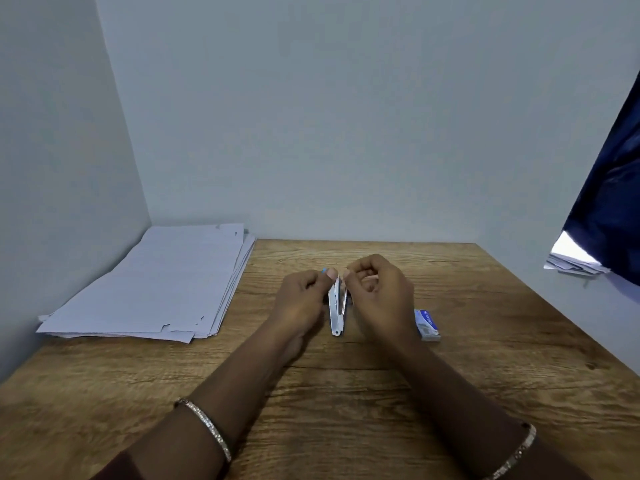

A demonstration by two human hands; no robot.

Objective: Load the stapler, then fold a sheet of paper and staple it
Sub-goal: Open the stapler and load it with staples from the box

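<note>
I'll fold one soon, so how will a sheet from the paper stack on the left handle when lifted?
Probably floppy: the sheets in the paper stack look thin, so one would likely droop. Likely slippery too: the edges are fanned, so neighbours may slide along.

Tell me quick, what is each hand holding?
Left hand: grips one arm of the opened stapler.
Right hand: pinches the stapler's other arm near its tip.

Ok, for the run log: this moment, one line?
left hand, right hand: hold open stapler | staple box: on table | paper stack: untouched
</note>
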